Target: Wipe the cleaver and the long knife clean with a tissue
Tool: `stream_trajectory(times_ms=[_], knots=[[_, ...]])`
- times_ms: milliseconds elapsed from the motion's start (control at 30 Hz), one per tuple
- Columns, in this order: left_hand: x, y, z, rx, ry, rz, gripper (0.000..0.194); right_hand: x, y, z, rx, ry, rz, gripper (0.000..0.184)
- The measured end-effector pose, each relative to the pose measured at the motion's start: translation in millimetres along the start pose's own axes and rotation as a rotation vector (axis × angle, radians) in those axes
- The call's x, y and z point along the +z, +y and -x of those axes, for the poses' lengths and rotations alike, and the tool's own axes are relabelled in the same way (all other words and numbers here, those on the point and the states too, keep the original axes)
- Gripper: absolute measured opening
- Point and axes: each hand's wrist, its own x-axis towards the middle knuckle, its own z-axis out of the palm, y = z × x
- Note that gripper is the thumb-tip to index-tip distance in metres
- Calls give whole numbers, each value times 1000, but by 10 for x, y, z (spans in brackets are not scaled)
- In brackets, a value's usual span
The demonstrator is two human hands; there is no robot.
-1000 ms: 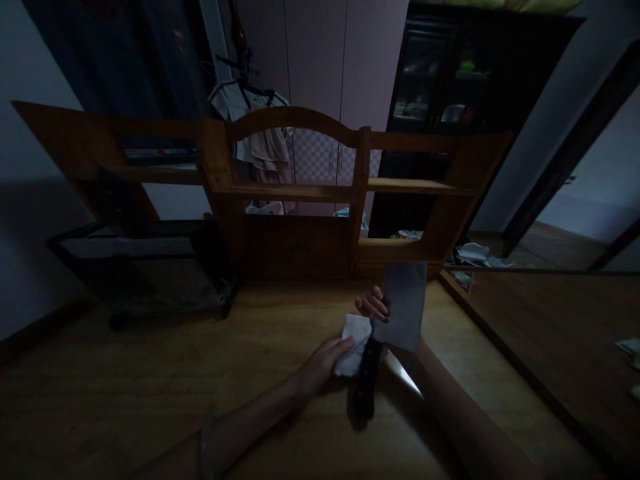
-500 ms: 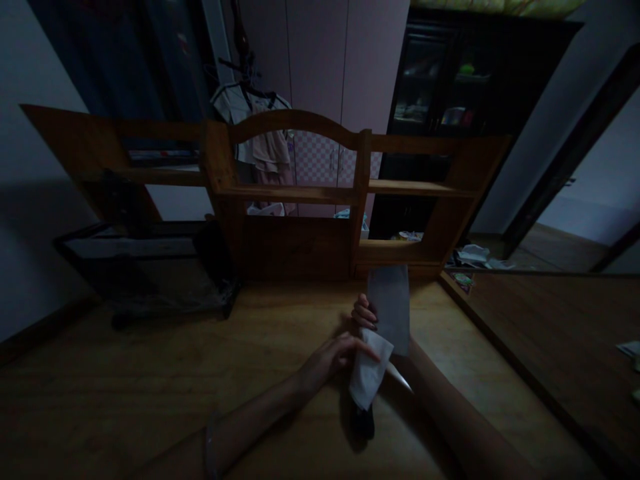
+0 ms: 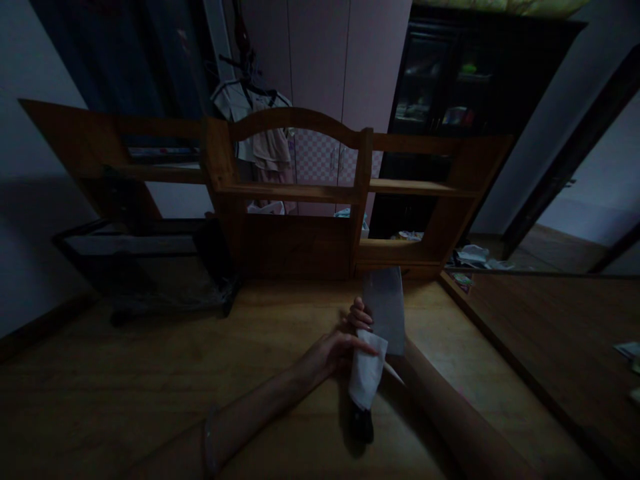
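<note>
Left hand point(image 3: 336, 353) grips a white tissue point(image 3: 367, 375) against the black handle point(image 3: 362, 427) of a broad knife point(image 3: 385, 310) over the desk point(image 3: 280, 313), right hand point(image 3: 359, 316) holding the blade from behind.

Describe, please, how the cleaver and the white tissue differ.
The cleaver has a grey blade and black handle; the tissue is white. The cleaver is longer; the tissue covers only part of the handle. The right hand grips the cleaver's blade; the left hand holds the tissue. Both are hand-held.
</note>
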Motion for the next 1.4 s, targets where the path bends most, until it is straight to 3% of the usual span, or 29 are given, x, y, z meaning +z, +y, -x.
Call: stream_trajectory(times_ms=[833,1033,1400], knots=[[-79,-63,-9,-28,43,117,44,-114,-145,-26,13,-107,40,10],[-94,-106,-15,7,42,81,46,-79,-172,-36,13,-66,66,20],[-56,-36,12,16,29,45,44,60,-189,99,-108,27,34,14]])
